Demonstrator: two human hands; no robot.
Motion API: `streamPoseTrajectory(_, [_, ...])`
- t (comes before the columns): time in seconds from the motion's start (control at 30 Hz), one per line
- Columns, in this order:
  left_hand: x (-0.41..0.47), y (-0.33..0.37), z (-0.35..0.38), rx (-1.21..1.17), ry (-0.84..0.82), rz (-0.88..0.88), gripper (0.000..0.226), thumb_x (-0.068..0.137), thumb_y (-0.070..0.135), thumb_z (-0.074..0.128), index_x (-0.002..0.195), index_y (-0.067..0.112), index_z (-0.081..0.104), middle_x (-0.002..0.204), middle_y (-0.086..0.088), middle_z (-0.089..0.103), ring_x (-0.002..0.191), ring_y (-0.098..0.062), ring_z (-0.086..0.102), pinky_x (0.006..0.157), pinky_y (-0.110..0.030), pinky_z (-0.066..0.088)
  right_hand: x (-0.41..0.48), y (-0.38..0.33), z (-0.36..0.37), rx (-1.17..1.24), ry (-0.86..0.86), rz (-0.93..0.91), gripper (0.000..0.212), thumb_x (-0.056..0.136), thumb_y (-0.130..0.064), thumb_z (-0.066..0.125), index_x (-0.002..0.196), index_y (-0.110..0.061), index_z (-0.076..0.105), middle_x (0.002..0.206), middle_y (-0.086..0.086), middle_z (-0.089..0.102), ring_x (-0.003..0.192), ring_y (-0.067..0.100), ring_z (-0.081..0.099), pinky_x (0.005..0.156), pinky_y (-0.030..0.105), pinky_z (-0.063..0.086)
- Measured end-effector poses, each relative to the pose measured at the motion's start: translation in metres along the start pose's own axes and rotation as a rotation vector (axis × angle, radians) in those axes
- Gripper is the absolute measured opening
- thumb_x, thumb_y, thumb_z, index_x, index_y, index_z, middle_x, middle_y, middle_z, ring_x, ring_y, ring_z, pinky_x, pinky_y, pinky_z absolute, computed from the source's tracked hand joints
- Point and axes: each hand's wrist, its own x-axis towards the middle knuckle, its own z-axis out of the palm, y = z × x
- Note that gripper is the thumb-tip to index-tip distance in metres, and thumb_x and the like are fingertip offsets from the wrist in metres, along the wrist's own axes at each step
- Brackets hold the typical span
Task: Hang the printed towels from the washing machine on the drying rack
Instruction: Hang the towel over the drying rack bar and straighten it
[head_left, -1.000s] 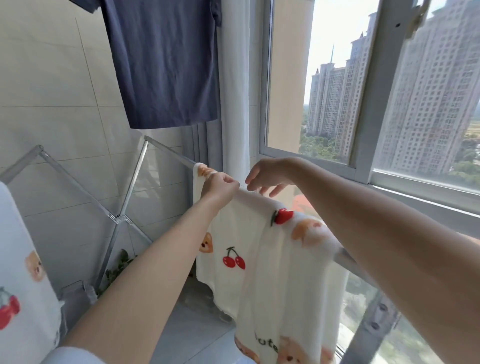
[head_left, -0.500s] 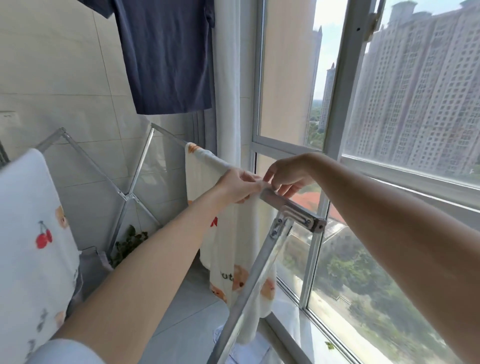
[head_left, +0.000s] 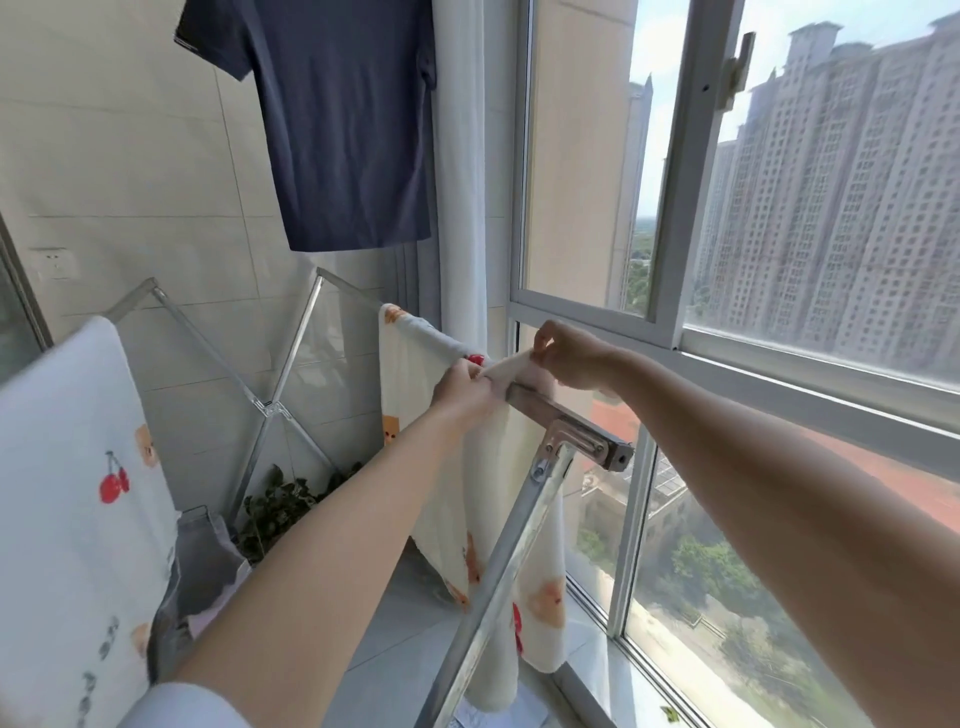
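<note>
A white towel printed with bears and cherries (head_left: 415, 395) hangs over the far rail of the metal drying rack (head_left: 571, 434) by the window. My left hand (head_left: 460, 387) grips its top edge on the rail. My right hand (head_left: 569, 358) pinches the same edge a little to the right, lifting a fold of cloth just above the rail. A second printed towel (head_left: 78, 467) hangs over the near rail at the left. The washing machine is out of view.
A dark blue T-shirt (head_left: 343, 119) hangs overhead against the tiled wall. A white curtain (head_left: 460, 156) hangs beside the window frame (head_left: 680, 171). A potted plant (head_left: 280, 506) and a grey basket (head_left: 202, 551) stand on the floor under the rack's crossed legs.
The towel has been slid left along the rail, baring the rail's near end and hinge. My right hand now pinches and lifts the towel's edge; the view shifted right.
</note>
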Motion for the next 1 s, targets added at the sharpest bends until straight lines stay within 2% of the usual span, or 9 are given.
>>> streamPoseTrajectory(0.1, [0.001, 0.004, -0.011, -0.056, 0.001, 0.071, 0.018, 0.098, 0.015, 0.038, 0.100, 0.013, 0.055, 0.087, -0.003, 0.057, 0.085, -0.021, 0.052, 0.065, -0.026, 0.041, 0.003, -0.003, 0.002, 0.043, 0.072, 0.015, 0.022, 0.098, -0.014, 0.036, 0.116, -0.011, 0.049, 0.099, 0.009, 0.049, 0.070, 0.018, 0.042, 0.053, 0.027, 0.027])
streamPoseTrajectory(0.27, [-0.002, 0.011, -0.031, -0.128, -0.162, 0.063, 0.026, 0.097, 0.030, 0.050, 0.121, 0.020, 0.046, 0.101, -0.007, 0.055, 0.079, -0.017, 0.054, 0.070, -0.029, 0.048, 0.006, -0.007, -0.002, 0.098, 0.135, 0.026, 0.030, 0.098, -0.015, 0.033, 0.120, -0.013, 0.052, 0.115, 0.014, 0.056, 0.091, 0.025, 0.049, 0.075, 0.030, 0.039])
streamPoseTrajectory(0.37, [-0.003, 0.003, -0.042, -0.041, -0.339, 0.154, 0.035, 0.088, 0.024, 0.066, 0.112, 0.024, 0.041, 0.094, -0.006, 0.052, 0.077, -0.019, 0.052, 0.064, -0.029, 0.046, 0.005, -0.006, -0.010, 0.076, 0.073, -0.013, 0.026, 0.095, -0.015, 0.043, 0.116, -0.014, 0.058, 0.120, 0.011, 0.057, 0.095, 0.023, 0.050, 0.076, 0.027, 0.039])
streamPoseTrajectory(0.47, [-0.001, 0.000, -0.042, -0.052, -0.313, 0.232, 0.024, 0.087, 0.012, 0.064, 0.090, 0.028, 0.046, 0.090, -0.008, 0.052, 0.074, -0.018, 0.051, 0.064, -0.031, 0.045, -0.001, -0.009, -0.015, 0.130, -0.032, 0.007, 0.031, 0.088, -0.015, 0.054, 0.118, -0.019, 0.058, 0.124, 0.007, 0.053, 0.103, 0.021, 0.048, 0.077, 0.027, 0.039])
streamPoseTrajectory(0.57, [0.000, 0.002, -0.039, -0.068, -0.249, 0.242, 0.025, 0.086, 0.021, 0.069, 0.106, 0.025, 0.054, 0.098, -0.007, 0.063, 0.083, -0.019, 0.060, 0.074, -0.032, 0.051, -0.012, -0.011, -0.017, 0.047, -0.179, 0.022, 0.040, 0.083, -0.022, 0.059, 0.122, -0.024, 0.059, 0.118, 0.003, 0.055, 0.109, 0.023, 0.052, 0.084, 0.032, 0.043])
streamPoseTrajectory(0.7, [0.001, 0.001, -0.043, -0.051, -0.385, 0.193, 0.037, 0.077, 0.034, 0.078, 0.109, 0.018, 0.068, 0.107, -0.008, 0.070, 0.102, -0.022, 0.065, 0.087, -0.030, 0.052, -0.020, -0.007, -0.020, -0.132, -0.260, 0.038, 0.032, 0.074, -0.031, 0.060, 0.101, -0.016, 0.068, 0.093, 0.003, 0.064, 0.085, 0.021, 0.057, 0.069, 0.029, 0.041])
streamPoseTrajectory(0.83, [-0.008, 0.003, -0.039, -0.098, -0.556, -0.016, 0.036, 0.090, 0.041, 0.062, 0.105, 0.009, 0.069, 0.096, -0.007, 0.069, 0.079, -0.016, 0.063, 0.072, -0.027, 0.051, -0.020, -0.003, -0.027, 0.160, -0.322, 0.143, 0.038, 0.092, -0.034, 0.046, 0.088, -0.008, 0.072, 0.102, 0.008, 0.069, 0.085, 0.019, 0.059, 0.069, 0.028, 0.046])
streamPoseTrajectory(0.93, [-0.013, 0.001, -0.034, 0.011, -0.577, -0.078, 0.021, 0.094, 0.029, 0.060, 0.106, 0.013, 0.066, 0.104, -0.006, 0.068, 0.075, -0.014, 0.060, 0.062, -0.022, 0.049, -0.023, 0.000, -0.033, 0.026, -0.362, 0.126, 0.021, 0.093, -0.020, 0.054, 0.107, -0.014, 0.069, 0.107, 0.002, 0.067, 0.098, 0.018, 0.063, 0.079, 0.029, 0.051])
streamPoseTrajectory(1.0, [-0.018, 0.000, -0.029, 0.084, -0.634, -0.077, 0.017, 0.091, 0.024, 0.065, 0.107, 0.019, 0.065, 0.107, -0.003, 0.067, 0.082, -0.015, 0.059, 0.065, -0.022, 0.048, -0.027, 0.000, -0.034, -0.067, -0.428, 0.160, 0.031, 0.091, -0.017, 0.057, 0.122, -0.020, 0.061, 0.113, 0.001, 0.063, 0.106, 0.019, 0.060, 0.092, 0.032, 0.048])
